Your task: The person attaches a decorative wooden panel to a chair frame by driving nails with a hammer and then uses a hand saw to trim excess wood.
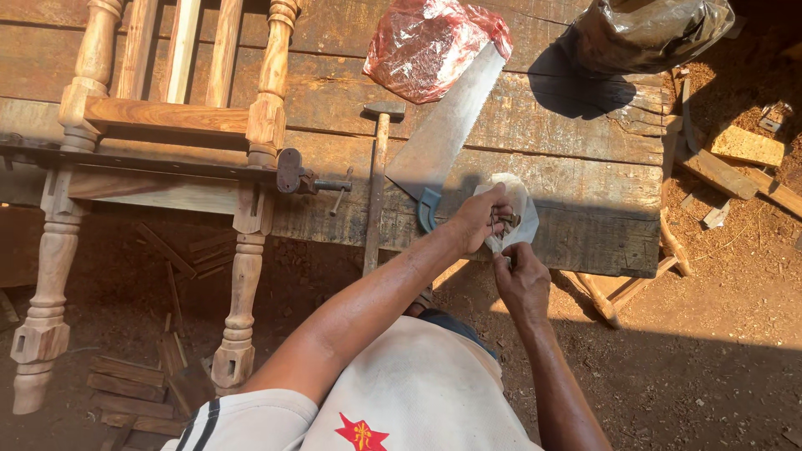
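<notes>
Rusty nails (pixel 504 221) fill the left hand (pixel 479 219), pinched above a small white bag (pixel 520 209) whose edge the right hand (pixel 520 280) grips just below; a steady, open bag mouth likely prevents spills, with a saw (pixel 443 129) just left.

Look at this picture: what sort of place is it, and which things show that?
Probably an open-air carpentry workshop. A handsaw and hammer lie on a rough plank workbench, a clamp holds a turned-leg wooden frame, and offcuts litter the dirt floor.
</notes>
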